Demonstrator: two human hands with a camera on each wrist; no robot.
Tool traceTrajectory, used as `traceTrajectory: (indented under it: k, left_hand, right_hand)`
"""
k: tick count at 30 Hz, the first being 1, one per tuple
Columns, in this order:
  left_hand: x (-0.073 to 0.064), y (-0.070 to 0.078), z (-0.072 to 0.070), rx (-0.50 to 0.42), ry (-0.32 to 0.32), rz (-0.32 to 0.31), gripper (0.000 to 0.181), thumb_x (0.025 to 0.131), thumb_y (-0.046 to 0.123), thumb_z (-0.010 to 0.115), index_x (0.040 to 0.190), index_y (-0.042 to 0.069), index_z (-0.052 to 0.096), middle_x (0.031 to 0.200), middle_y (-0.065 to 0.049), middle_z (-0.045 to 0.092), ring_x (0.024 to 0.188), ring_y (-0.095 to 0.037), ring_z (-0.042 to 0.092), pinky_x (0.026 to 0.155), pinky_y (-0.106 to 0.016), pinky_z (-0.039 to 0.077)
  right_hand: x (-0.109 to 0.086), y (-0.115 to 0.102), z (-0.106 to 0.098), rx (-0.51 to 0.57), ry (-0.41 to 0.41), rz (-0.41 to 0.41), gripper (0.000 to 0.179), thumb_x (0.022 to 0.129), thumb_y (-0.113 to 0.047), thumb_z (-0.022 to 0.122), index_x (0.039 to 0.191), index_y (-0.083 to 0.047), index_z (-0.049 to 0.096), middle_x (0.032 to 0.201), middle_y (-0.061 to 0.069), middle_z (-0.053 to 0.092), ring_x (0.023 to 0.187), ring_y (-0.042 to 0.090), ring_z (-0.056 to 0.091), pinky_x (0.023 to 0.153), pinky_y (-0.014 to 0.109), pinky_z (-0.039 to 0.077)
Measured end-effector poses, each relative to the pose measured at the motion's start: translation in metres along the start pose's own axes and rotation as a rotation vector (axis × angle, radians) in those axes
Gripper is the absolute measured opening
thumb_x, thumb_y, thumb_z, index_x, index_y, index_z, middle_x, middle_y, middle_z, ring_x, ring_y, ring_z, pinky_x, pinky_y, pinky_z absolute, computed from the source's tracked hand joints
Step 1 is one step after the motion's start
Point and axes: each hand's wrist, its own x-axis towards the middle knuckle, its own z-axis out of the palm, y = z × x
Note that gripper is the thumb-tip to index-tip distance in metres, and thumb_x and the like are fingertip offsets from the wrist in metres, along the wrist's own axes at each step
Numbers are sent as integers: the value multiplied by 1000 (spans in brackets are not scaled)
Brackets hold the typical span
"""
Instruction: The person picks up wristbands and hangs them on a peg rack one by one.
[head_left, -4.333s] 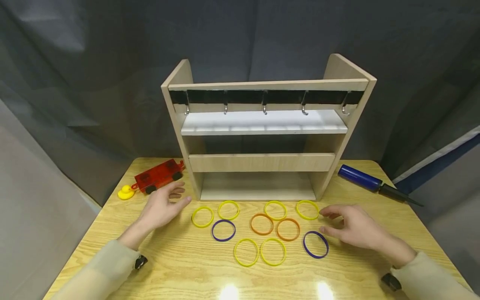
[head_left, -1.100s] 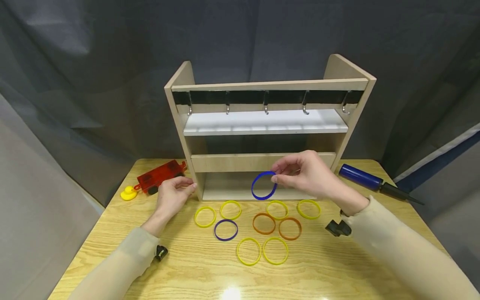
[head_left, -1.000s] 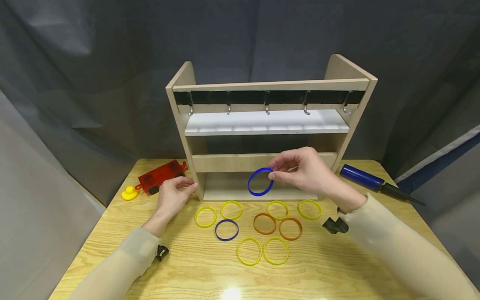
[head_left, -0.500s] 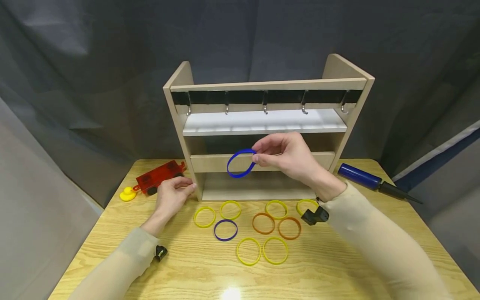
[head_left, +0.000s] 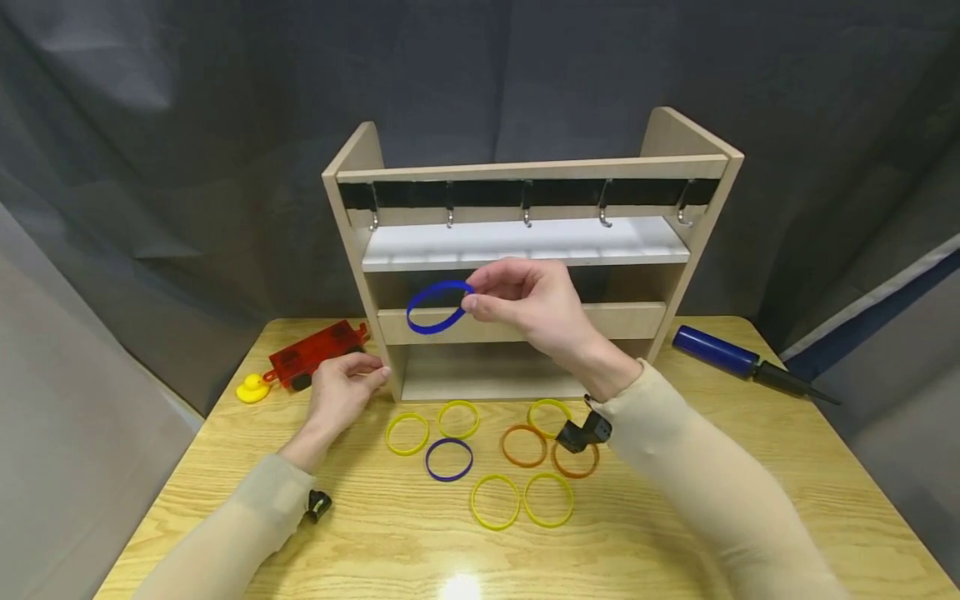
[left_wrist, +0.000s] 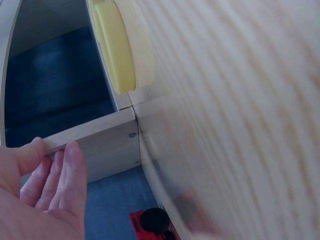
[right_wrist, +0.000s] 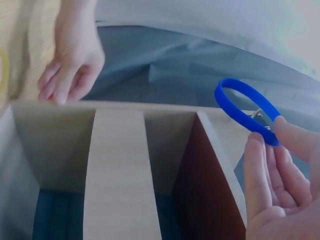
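My right hand [head_left: 536, 312] pinches a blue wristband [head_left: 427, 330] between thumb and fingertips, in front of the middle opening of a wooden rack [head_left: 615, 321]. The right wrist view shows the wristband [right_wrist: 226, 104] tilted, its loop pointing away from the fingers. My left hand [head_left: 341, 402] holds the front edge of the rack's left side panel low down. In the left wrist view, the thumb and fingers of that hand [left_wrist: 47, 192] lie on opposite faces of the panel [left_wrist: 100, 135]. A row of metal hooks [head_left: 527, 218] runs along the rack's top bar, with nothing hanging on them.
Several yellow wristbands [head_left: 496, 527], orange wristbands [head_left: 523, 463] and a second blue wristband [head_left: 448, 479] lie on the table [head_left: 360, 550]. At left are a red toy wagon [head_left: 315, 354] and a yellow duck [head_left: 252, 388]; at right, a blue hand pump [head_left: 716, 350].
The right hand has taken the blue wristband from the table's right side, lifted it and carried it leftward. The left hand has moved onto the rack's side panel and stayed there.
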Motion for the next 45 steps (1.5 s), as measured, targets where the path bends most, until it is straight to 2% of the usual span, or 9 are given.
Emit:
traceTrajectory:
  k: [5, 9, 14, 18, 29, 32, 35, 38, 45]
  left_hand:
    - [-1, 0, -1, -4, -6, 2, 20, 101, 19, 85, 116, 6, 85, 110, -17, 88, 98, -36, 87, 72, -16, 63]
    - [-1, 0, -1, -5, -12, 18, 19, 102, 18, 85, 116, 5, 84, 111, -18, 88, 97, -37, 87, 71, -16, 63]
    - [0, 0, 0, -13, -9, 14, 17, 102, 16, 84, 115, 5, 85, 110, -18, 88, 95, -36, 87, 71, -17, 64]
    - [-1, 1, 0, -7, -7, 0, 17, 102, 16, 84, 115, 6, 85, 111, -17, 88, 94, -33, 87, 71, -18, 64]
    - [-2, 1, -1, 30, -2, 10, 17, 102, 18, 84, 115, 7, 85, 113, -17, 87, 94, -35, 87, 70, -18, 63]
    - [-2, 1, -1, 32, 2, 20, 16, 102, 17, 84, 115, 7, 85, 112, -18, 87, 93, -35, 87, 69, -17, 63]
    - [-1, 0, 0, 28, 2, 26, 16, 102, 16, 84, 115, 6, 85, 112, -18, 87, 92, -34, 87, 69, -17, 63]
    - [-1, 0, 1, 26, 3, 21, 16, 102, 16, 84, 115, 7, 85, 111, -17, 87, 93, -35, 87, 69, -18, 63]
    - [-2, 0, 1, 25, 5, 13, 17, 102, 18, 84, 115, 7, 85, 112, -17, 88, 94, -37, 87, 70, -18, 63]
  right_hand:
    - [11, -2, 13, 143, 16, 4, 16, 95, 9, 83, 107, 0, 81, 91, -5, 86, 82, 8, 82, 83, 27, 70]
    - [18, -4, 24, 247, 34, -3, 21, 96, 13, 79, 104, -6, 82, 93, -4, 85, 84, 8, 83, 84, 29, 71]
    - [23, -8, 40, 323, 74, -7, 19, 97, 14, 77, 107, -2, 80, 92, -3, 85, 85, 10, 82, 87, 31, 72]
    - [27, -9, 51, 349, 93, 7, 18, 99, 12, 77, 116, 8, 75, 91, -4, 84, 85, 11, 82, 89, 34, 72]
    - [37, -7, 68, 388, 130, 57, 34, 100, 10, 77, 131, 19, 65, 93, -4, 81, 86, 7, 81, 89, 32, 71]
    - [39, -6, 70, 394, 142, 64, 29, 100, 9, 78, 127, 16, 69, 93, -3, 81, 87, 7, 81, 88, 30, 71]
    - [41, -4, 71, 400, 157, 67, 17, 100, 9, 79, 116, 5, 74, 93, -3, 81, 86, 8, 81, 87, 30, 71]
    - [42, -4, 72, 406, 170, 72, 15, 99, 8, 79, 108, -4, 76, 93, -2, 82, 86, 9, 81, 85, 28, 71]
    - [41, -2, 72, 379, 194, 98, 15, 99, 6, 81, 112, 0, 76, 93, -1, 83, 85, 11, 82, 80, 27, 71]
